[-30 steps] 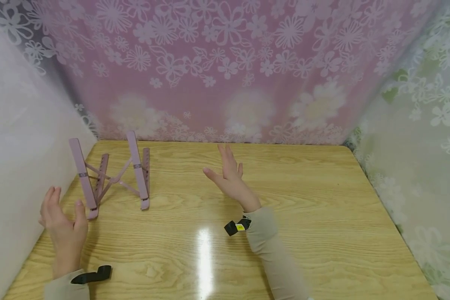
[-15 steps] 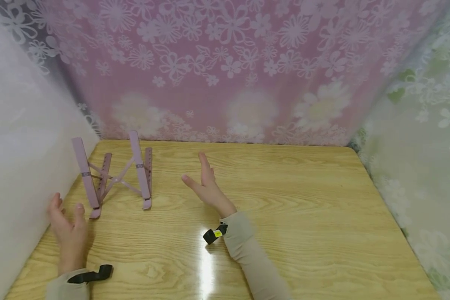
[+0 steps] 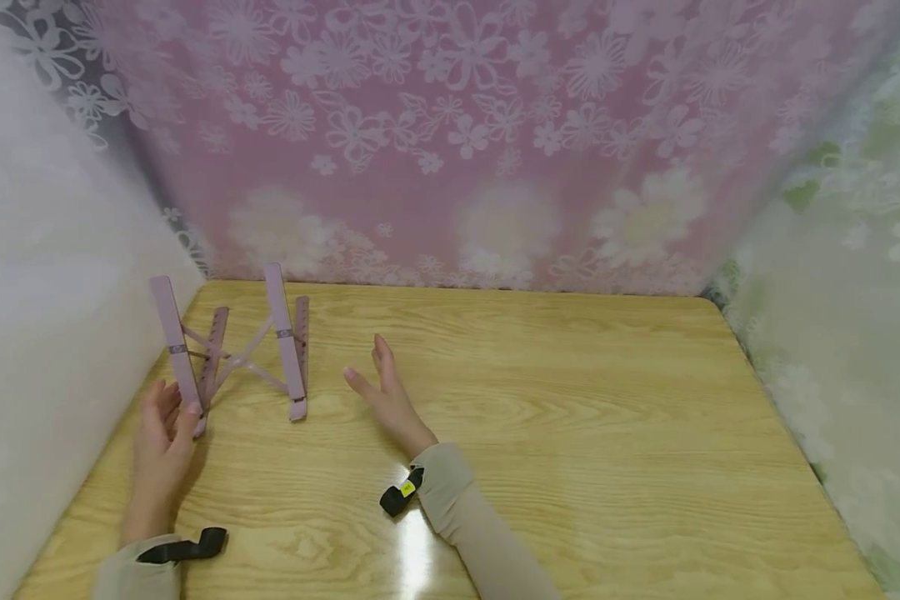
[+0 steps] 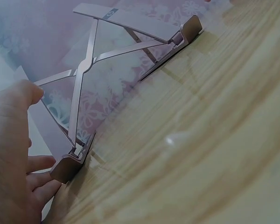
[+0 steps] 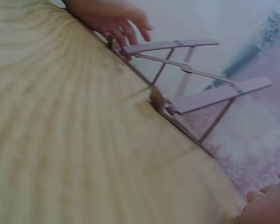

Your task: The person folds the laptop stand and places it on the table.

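A pink folding laptop stand [image 3: 285,350] stands unfolded at the table's left, its two sloping arms joined by crossed bars. My left hand [image 3: 159,458] is at the stand's near left end, thumb and fingers on either side of that arm. In the left wrist view the fingertips [image 4: 42,179] lie close behind the front lip [image 4: 67,169]; I cannot tell whether they press it. My right hand [image 3: 396,412] hovers over the table to the right of the stand, thumb spread from the fingers, holding nothing. Part of it shows in the right wrist view's lower corner.
The wood-grain table [image 3: 607,433] extends to the right. A pink flowered curtain [image 3: 450,150] hangs behind it. Pale sheets flank both sides, the left one [image 3: 60,275] close to the stand and my left hand. Each wrist wears a black camera mount [image 3: 187,547].
My right hand has moved left and nearer to me, towards the stand. The left hand has shifted right, from beside the stand to around its near left end. The stand stays put.
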{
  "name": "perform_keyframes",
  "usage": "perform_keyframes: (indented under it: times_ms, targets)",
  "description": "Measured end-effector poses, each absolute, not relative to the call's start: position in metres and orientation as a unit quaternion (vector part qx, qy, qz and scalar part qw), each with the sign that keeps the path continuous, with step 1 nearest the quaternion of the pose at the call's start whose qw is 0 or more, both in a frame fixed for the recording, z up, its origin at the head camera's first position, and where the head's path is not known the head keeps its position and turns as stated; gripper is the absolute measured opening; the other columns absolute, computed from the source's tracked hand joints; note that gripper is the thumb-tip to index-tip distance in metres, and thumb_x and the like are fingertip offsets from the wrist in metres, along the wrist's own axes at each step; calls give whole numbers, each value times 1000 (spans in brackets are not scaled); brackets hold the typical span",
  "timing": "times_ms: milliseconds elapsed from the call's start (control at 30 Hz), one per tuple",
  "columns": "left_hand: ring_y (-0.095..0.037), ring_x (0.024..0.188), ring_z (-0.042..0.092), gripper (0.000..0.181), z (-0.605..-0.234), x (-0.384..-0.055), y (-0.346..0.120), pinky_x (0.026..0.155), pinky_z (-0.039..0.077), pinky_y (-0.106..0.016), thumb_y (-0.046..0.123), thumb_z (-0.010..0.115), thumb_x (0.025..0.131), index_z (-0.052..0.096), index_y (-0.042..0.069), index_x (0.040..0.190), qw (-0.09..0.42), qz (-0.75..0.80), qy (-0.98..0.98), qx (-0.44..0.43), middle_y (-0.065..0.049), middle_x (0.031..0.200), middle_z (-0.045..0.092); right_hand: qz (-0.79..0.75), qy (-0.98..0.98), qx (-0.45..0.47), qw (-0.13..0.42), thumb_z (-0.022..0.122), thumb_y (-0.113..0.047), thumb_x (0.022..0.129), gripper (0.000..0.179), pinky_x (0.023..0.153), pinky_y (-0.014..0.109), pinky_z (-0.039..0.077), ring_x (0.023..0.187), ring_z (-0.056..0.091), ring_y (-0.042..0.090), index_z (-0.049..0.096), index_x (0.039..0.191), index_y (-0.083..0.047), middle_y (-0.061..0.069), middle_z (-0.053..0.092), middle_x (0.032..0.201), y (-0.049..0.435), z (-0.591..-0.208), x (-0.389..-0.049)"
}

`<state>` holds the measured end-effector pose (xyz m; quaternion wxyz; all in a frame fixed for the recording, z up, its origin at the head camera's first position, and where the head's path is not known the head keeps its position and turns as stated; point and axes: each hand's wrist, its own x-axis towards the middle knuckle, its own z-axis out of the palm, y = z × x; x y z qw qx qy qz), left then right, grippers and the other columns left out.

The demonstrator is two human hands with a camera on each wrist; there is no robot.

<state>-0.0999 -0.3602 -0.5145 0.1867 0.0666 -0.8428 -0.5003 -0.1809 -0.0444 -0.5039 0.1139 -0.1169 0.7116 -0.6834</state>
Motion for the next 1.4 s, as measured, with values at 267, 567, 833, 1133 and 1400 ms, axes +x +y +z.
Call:
perform_keyframes:
  times_ms: [267, 567, 833, 1133, 1400]
  targets:
    - [0, 128, 38, 65, -517, -103, -361, 99, 30, -5, 10, 52, 102, 17, 5, 157, 192, -488, -851, 29, -33, 148, 36, -659, 726, -151, 123, 65, -50, 93, 95, 118, 47, 19, 149, 16, 15, 5, 161, -23, -1, 13, 164, -58, -517, -170]
    - [-4, 126, 44, 64, -516, -116, -367, 90, 38, -6, 18, 51, 104, 17, 15, 159, 164, -503, -846, 71, -29, 150, 37, -643, 737, -170, 122, 64, -44, 95, 92, 117, 38, 23, 147, 20, 18, 5, 161, -18, 2, 14, 164, -62, -516, -169]
    - [0, 106, 53, 52, -510, -120, -357, 77, 45, -10, 2, 56, 99, 36, -2, 147, 192, -513, -835, 44, -18, 129, 56, -650, 724, -197, 123, 61, -42, 98, 87, 116, 32, 23, 147, 21, 17, 6, 161, -14, 2, 13, 164, -65, -520, -174]
    - [0, 120, 50, 61, -513, -121, -358, 91, 37, -7, 4, 62, 96, 34, 5, 151, 186, -492, -849, 48, -23, 138, 53, -636, 722, -245, 118, 58, -31, 101, 79, 113, 26, 28, 144, 28, 17, 11, 159, -8, 9, 20, 162, -67, -522, -177]
    - [8, 112, 49, 66, -515, -120, -355, 85, 35, -6, 4, 64, 95, 31, 6, 152, 180, -476, -860, 43, -29, 136, 53, -615, 738, -241, 139, 58, -33, 101, 79, 113, 27, 29, 144, 29, 17, 11, 160, -11, 7, 21, 162, -65, -518, -175]
